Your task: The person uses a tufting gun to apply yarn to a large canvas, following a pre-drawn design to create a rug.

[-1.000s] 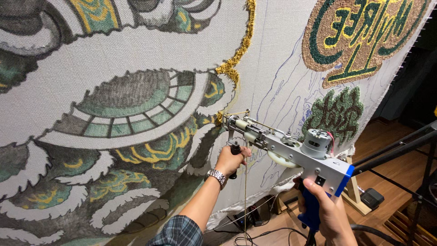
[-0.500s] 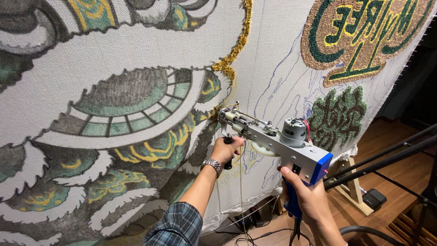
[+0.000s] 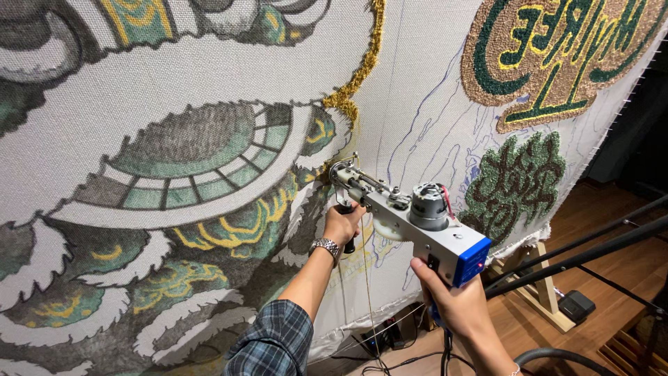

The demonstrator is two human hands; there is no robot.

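The right hand (image 3: pixel 456 306) is nearest the camera, low and right of centre, its grip wrapped tight round the rear handle of the tufting gun (image 3: pixel 410 219), the forefinger up by the grey body just below the blue end cap (image 3: pixel 473 263). A cable (image 3: pixel 445 351) drops from under that hand. The gun runs up and to the left from there: a grey metal body with a round motor (image 3: pixel 429 205) on top, then a thin shaft to the nose (image 3: pixel 341 174), which touches the cloth (image 3: pixel 410 83). The left hand (image 3: pixel 342 224) sits under the front of the gun, grip pressed round the black front handle; a metal watch (image 3: pixel 324 246) is on the wrist and a plaid sleeve (image 3: pixel 275 345) covers the forearm. A thin yarn (image 3: pixel 367 278) hangs down between the 2 hands.

Behind, the stretched cloth carries tufted shapes in green, grey, white and yellow at left, a gold line (image 3: pixel 362 63) above the nose, blue sketch lines in the bare middle, and 2 tufted green patches at right. Beyond its lower edge are a wood floor (image 3: pixel 612 278), dark poles (image 3: pixel 591 244) and a black pedal (image 3: pixel 576 305).
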